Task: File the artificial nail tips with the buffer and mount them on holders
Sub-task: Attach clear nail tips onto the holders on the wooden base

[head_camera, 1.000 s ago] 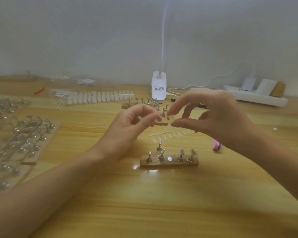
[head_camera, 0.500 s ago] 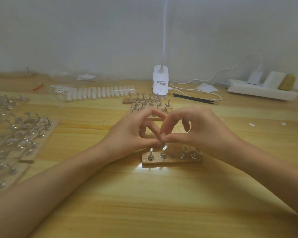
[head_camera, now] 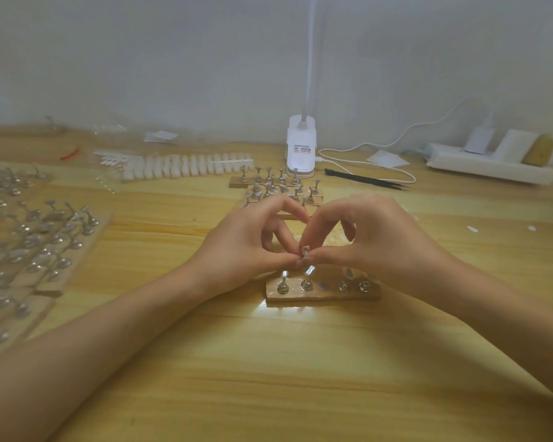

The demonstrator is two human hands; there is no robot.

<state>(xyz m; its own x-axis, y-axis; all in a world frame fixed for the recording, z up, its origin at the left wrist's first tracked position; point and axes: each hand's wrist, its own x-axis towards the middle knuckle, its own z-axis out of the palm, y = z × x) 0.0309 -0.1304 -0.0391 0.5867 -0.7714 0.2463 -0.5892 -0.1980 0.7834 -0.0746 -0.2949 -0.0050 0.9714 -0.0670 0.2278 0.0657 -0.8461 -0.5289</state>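
Nail tip [head_camera: 305,250] pinched between 2 curled hands [head_camera: 246,247] [head_camera: 382,244].

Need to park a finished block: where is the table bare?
Bare: the table near side of the holder block, between the forearms; right of the right hand, before the power strip. Crowded: holder racks at left, stacked blocks by the lamp.

Just below the fingers [head_camera: 270,258] the holder block [head_camera: 323,294] is pale brown wood with silver pegs [head_camera: 283,283] — the table [head_camera: 268,362] is honey-yellow, streaked with darker grain. Beyond the fingers: white lamp base [head_camera: 300,132] with grey-and-red label [head_camera: 301,150], black tweezers [head_camera: 364,179], milky white nail tips [head_camera: 186,165].
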